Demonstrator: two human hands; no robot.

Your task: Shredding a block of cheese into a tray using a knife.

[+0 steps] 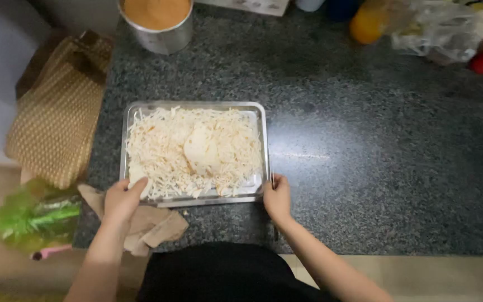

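To the right of the steel tray (264, 146) you have a wide bare stretch of the dark bench (375, 151), running back to the orange fruit (368, 24) and plastic bags (440, 31) at the far right corner. Behind the tray the bench is bare up to the steel pot (157, 34). On your left the room is tight: crumpled brown paper (155, 229) lies at the tray's near corner, and a woven bag (57, 114) and green bag (32, 218) crowd the edge.

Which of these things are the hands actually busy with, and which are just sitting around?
In use: left hand and right hand at the near corners of the rectangular steel tray of pale shredded food.

Lying about: round metal pot of orange powder, woven tan bag, crumpled brown paper, green plastic bag.
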